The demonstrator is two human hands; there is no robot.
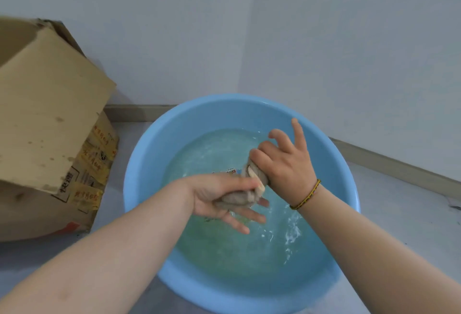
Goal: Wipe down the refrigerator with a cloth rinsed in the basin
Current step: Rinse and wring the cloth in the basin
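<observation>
A round blue plastic basin [189, 124] stands on the floor in a wall corner, partly filled with rippling water. Above the water I hold a twisted, wet grey-beige cloth [245, 189] between both hands. My left hand [219, 199] grips its lower end, thumb over the top and fingers underneath. My right hand [284, 161] grips the upper end, with the index and little fingers lifted off. A beaded string bracelet circles my right wrist. The refrigerator is not in view.
An open, stained cardboard box [50, 124] with yellow tape leans at the left, close to the basin. Pale walls meet in a corner behind the basin, with a skirting board [389, 161] along the grey floor [404, 216].
</observation>
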